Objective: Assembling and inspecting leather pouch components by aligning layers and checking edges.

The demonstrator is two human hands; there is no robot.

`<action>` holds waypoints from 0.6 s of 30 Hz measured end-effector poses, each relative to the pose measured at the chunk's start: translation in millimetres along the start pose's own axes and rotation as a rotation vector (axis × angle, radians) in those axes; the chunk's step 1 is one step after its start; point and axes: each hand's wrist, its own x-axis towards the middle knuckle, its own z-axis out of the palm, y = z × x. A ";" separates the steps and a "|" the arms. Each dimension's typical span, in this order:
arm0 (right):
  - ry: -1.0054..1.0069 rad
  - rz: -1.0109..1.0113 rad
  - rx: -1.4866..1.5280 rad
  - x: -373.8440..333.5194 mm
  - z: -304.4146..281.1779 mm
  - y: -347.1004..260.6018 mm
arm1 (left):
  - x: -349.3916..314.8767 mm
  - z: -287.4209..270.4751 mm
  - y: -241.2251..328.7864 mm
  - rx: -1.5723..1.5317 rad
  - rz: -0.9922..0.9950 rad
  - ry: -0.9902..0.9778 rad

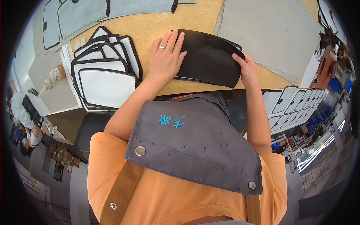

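Note:
A smooth black leather-like sheet lies bent on the tan tabletop in front of me, its right part lifted. Along its lower edge a thin pale strip shows, and a dark rim peeks out at its upper right; what lies beneath is mostly hidden. My left hand, with a ring on one finger, rests flat with fingers stretched over the sheet's left edge. At the right end, my right hand pinches the sheet's edge between thumb and fingers. Left of my left forearm sits a loose pile of white panels with black borders.
Large grey sheets cover the table's right side. More black-edged panels lie at the far left. Beyond the table's left end is a plastic bottle. Rows of bordered panels stand at the right. Another person is at the far left.

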 end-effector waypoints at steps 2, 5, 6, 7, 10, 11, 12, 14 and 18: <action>0.032 0.019 0.004 -1.4 4.2 -2.1 | 2.2 1.3 1.7 0.023 0.006 0.011; 0.036 0.031 -0.009 0.6 2.4 -0.7 | 5.8 1.2 2.4 0.055 0.006 0.022; 0.041 0.031 -0.005 0.3 1.9 -0.2 | 6.3 0.7 2.0 0.060 0.012 0.015; 0.045 0.027 -0.021 0.0 2.2 0.2 | 7.0 0.1 1.4 0.065 0.018 0.008; 0.067 0.024 -0.041 -0.7 4.1 1.0 | 12.8 -6.4 -1.7 0.070 0.044 -0.017; 0.080 0.027 -0.049 -1.1 4.7 1.0 | 15.1 -8.2 0.6 0.070 0.051 -0.018; 0.084 0.026 -0.044 -1.6 6.1 0.2 | 16.8 -9.9 3.8 0.077 0.035 -0.028; 0.082 0.033 -0.062 -3.1 8.6 -2.1 | 19.6 -8.0 10.1 0.085 0.027 -0.040; 0.090 0.033 -0.061 -2.0 9.4 -1.0 | 20.3 4.3 20.4 -0.003 0.174 -0.105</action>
